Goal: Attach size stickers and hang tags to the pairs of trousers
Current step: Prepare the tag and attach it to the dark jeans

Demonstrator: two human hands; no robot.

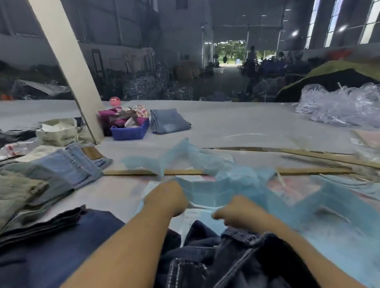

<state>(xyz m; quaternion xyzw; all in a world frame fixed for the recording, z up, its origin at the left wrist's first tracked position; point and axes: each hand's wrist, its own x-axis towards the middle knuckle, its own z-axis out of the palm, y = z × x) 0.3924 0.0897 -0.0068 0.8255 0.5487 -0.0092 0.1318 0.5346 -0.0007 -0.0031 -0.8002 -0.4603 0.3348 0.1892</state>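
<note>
In warehouse, grey table (233, 125), both hands (168, 198) on blue sheet (238, 187)

dark navy jeans (229, 266) with pale stitching, light blue sheets (296, 203), blue bin (130, 132)

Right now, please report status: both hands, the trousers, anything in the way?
Left hand and right hand curled on light blue sheet, image blurred. Dark jeans under forearms, no tag visible. Sheet spread ahead over the table.

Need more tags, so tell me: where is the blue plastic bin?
In the head view, the blue plastic bin sits left of centre at the slanted white post's foot, beside folded light jeans.
</note>
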